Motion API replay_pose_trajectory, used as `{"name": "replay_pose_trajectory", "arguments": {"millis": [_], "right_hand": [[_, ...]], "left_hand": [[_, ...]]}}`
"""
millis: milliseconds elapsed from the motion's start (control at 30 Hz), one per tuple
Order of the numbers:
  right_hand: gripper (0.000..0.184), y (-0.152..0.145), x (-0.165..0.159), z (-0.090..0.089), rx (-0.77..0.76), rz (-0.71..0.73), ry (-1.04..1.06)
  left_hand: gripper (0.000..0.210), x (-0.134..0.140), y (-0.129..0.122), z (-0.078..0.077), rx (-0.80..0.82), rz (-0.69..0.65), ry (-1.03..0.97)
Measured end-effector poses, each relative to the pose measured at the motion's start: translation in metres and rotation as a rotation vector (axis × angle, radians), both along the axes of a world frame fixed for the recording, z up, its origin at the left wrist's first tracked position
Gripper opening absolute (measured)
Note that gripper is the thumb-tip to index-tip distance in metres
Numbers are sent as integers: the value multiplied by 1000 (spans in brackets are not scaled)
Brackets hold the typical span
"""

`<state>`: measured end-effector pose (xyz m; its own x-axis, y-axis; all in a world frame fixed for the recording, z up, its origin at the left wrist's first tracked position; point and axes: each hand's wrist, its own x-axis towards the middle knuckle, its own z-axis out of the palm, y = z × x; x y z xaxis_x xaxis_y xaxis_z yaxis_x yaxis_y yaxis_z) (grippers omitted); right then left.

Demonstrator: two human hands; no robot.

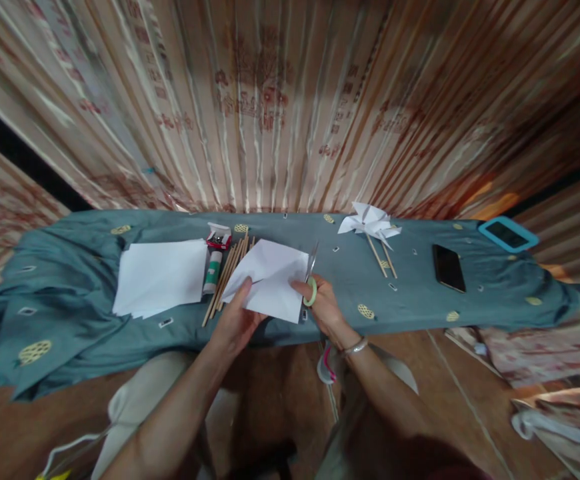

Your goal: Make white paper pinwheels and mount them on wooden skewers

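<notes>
A sheet of white paper with slits cut in toward its middle is held over the near edge of the cloth-covered table. My left hand pinches its lower left part, thumb on top. My right hand has a pair of scissors by its pale green handle, blades pointing away from me. The thumb of that hand also lies at the paper's right edge. Just left of the paper are several thin wooden sticks, partly covered by it.
Left of the sticks are a glue stick, a small red box of small metal pieces and a stack of white paper. Paper pinwheels on sticks, a black phone and a blue-framed device lie to the right. A curtain hangs behind.
</notes>
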<state>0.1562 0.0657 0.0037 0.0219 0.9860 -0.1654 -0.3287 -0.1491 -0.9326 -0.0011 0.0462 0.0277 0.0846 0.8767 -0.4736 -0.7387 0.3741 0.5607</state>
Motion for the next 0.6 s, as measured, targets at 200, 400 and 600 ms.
{"name": "replay_pose_trajectory", "arguments": {"millis": [200, 400, 600], "right_hand": [[46, -10, 11, 13, -5, 243, -268], [59, -41, 38, 19, -94, 729, -182], [55, -51, 33, 16, -132, 835, -226]], "left_hand": [[24, -13, 10, 3, -14, 148, 21], [31, -33, 14, 10, 58, 299, 10], [27, -31, 14, 15, 22, 314, -13]]}}
